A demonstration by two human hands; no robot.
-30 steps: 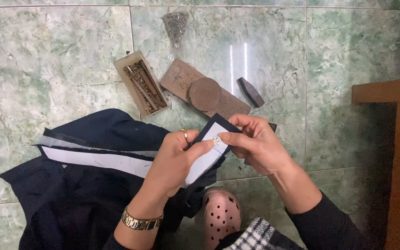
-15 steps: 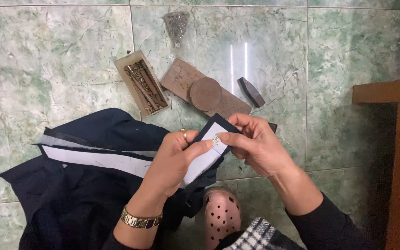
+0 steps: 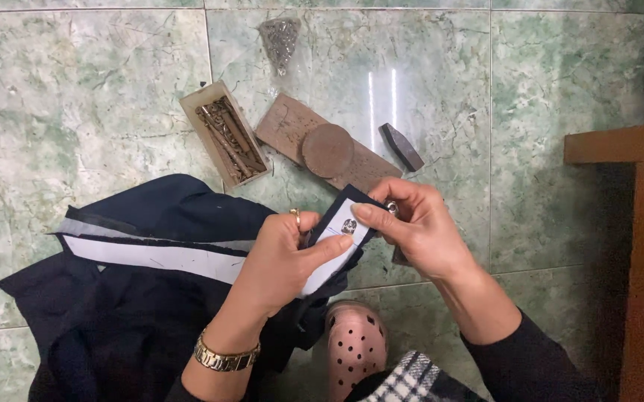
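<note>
Both hands hold up a corner of the dark navy garment with a white lining strip, whose bulk lies on the green marble floor. The left hand has its fingers clamped on the lined flap, and the right hand pinches a small silver metal snap against it. An open cardboard box of metal tools lies just beyond.

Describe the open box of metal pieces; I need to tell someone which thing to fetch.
On the green marble-tiled floor, look just above the dark navy garment. The small open cardboard box lies tilted there, left of the brown wooden block. Only it holds long rusty brown metal pieces.
</note>
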